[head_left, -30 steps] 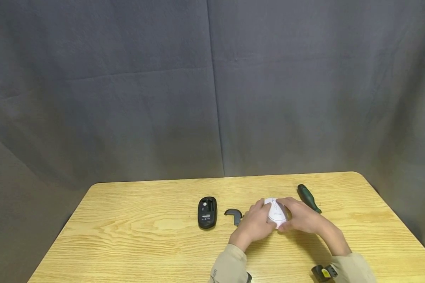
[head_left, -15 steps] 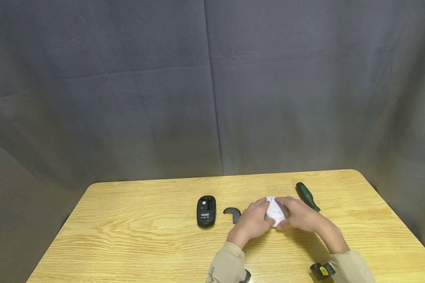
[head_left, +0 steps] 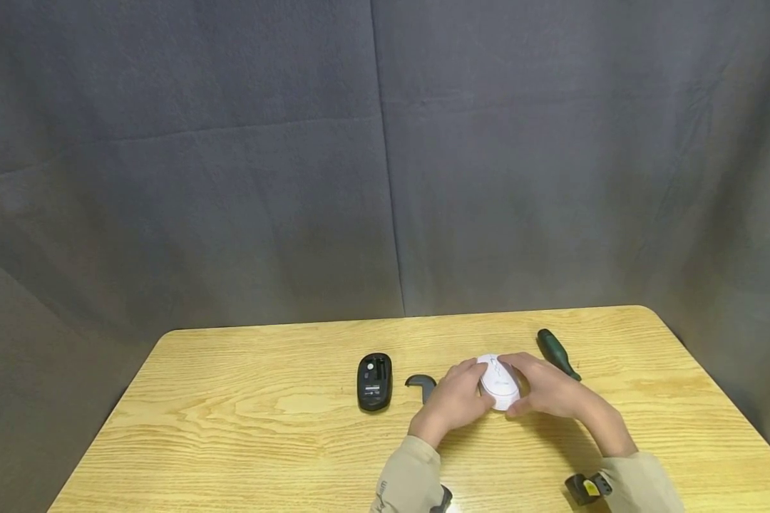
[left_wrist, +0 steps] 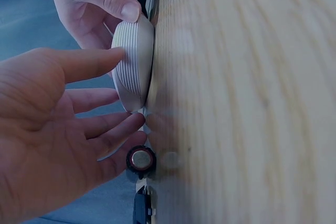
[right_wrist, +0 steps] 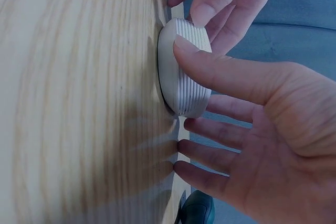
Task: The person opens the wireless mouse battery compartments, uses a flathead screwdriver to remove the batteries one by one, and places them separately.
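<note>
A white computer mouse [head_left: 500,384] with ribbed sides rests on the wooden table, its top face up. My left hand [head_left: 460,397] grips it from the left, thumb on the near side and fingers along the edge. From the right my right hand [head_left: 542,385] grips it too; in the right wrist view its thumb lies on the ribbed side, with the other fingers spread beside the mouse. A battery [left_wrist: 141,159], seen end-on in the left wrist view, lies close by my left fingers; the left hand hides it in the head view.
A black mouse [head_left: 374,382] lies upside down to the left, its battery bay uncovered. Beside it is a curved dark cover [head_left: 423,384], partly behind my left hand. A green-handled screwdriver [head_left: 556,353] lies behind my right hand. A grey curtain [head_left: 385,157] hangs behind the table [head_left: 244,427].
The white mouse tilts slightly between my hands, and its top shows a little more fully. Both hands stay on it in nearly the same place; the other things have not moved.
</note>
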{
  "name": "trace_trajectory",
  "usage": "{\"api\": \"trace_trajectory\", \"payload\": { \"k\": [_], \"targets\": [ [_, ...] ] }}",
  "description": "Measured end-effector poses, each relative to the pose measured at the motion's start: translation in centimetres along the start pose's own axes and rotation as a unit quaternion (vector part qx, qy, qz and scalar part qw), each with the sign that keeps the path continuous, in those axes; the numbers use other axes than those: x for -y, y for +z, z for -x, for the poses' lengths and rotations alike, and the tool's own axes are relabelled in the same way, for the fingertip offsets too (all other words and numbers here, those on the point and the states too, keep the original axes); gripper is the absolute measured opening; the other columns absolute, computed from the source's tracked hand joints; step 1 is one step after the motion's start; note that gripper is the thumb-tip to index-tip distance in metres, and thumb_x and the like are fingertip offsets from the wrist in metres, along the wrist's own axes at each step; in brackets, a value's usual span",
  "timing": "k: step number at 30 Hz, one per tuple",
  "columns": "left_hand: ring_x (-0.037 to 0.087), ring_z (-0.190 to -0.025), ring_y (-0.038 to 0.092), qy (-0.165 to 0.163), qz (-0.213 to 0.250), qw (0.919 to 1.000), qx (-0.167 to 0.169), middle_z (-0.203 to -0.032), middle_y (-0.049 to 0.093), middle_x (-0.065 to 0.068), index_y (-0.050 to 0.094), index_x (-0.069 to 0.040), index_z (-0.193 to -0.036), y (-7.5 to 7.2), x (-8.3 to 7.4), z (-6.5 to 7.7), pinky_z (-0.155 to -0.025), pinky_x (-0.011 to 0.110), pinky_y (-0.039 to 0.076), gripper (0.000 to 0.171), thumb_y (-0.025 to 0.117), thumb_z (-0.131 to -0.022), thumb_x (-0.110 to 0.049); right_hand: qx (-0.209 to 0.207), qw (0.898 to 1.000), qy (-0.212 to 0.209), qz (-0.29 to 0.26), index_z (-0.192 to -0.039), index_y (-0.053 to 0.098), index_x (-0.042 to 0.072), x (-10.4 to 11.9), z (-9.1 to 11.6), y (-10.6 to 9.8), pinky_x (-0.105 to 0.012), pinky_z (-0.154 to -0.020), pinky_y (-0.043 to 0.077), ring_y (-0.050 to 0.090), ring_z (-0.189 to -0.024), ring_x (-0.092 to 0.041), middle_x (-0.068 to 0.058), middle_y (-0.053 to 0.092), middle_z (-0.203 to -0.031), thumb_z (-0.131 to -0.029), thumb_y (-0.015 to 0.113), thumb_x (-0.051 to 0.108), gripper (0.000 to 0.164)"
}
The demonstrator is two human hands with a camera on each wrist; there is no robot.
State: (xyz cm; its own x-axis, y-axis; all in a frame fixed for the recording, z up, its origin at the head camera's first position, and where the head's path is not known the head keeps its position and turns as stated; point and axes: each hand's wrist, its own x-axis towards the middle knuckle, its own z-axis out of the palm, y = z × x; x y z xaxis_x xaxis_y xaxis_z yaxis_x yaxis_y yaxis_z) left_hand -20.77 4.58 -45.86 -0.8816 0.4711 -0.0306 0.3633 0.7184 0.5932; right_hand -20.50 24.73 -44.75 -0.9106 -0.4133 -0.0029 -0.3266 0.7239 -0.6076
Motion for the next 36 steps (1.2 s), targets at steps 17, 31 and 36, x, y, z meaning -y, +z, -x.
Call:
{"api": "trace_trajectory", "payload": {
  "k": [17,31,36],
  "targets": [
    [0.021,-0.130,0.058,0.039,0.016,0.9986,-0.032,-0.141,0.064,0.007,0.060,-0.003,-0.141,0.1,0.4,-0.3,-0.108,0.029,0.046,0.055,0.080,-0.089,-0.008,-0.024,1.000,0.001,-0.002,-0.138,0.054,-0.014,-0.1,-0.4,0.5,-0.060,-0.100,0.049,0.058,-0.124,-0.047,-0.029,0.061,-0.134,-0.066,0.098,0.012,0.089],
    [0.023,-0.131,0.057,0.042,0.017,0.9983,-0.036,-0.142,0.063,0.005,0.061,-0.005,-0.142,0.2,0.7,-0.4,-0.108,0.030,0.046,0.055,0.080,-0.090,-0.009,-0.013,0.999,-0.027,-0.012,-0.144,0.049,-0.012,-0.7,-0.5,0.6,-0.064,-0.104,0.044,0.052,-0.129,-0.049,-0.030,0.055,-0.142,-0.068,0.096,0.010,0.092],
    [0.023,-0.131,0.057,0.038,0.024,0.9986,-0.029,-0.141,0.064,0.005,0.060,-0.006,-0.144,0.2,0.7,-0.4,-0.107,0.030,0.047,0.057,0.081,-0.091,-0.011,-0.009,1.000,-0.018,-0.015,-0.144,0.049,-0.013,-1.0,-0.4,0.3,-0.063,-0.104,0.045,0.054,-0.129,-0.047,-0.030,0.057,-0.140,-0.067,0.097,0.016,0.095]
  ]
}}
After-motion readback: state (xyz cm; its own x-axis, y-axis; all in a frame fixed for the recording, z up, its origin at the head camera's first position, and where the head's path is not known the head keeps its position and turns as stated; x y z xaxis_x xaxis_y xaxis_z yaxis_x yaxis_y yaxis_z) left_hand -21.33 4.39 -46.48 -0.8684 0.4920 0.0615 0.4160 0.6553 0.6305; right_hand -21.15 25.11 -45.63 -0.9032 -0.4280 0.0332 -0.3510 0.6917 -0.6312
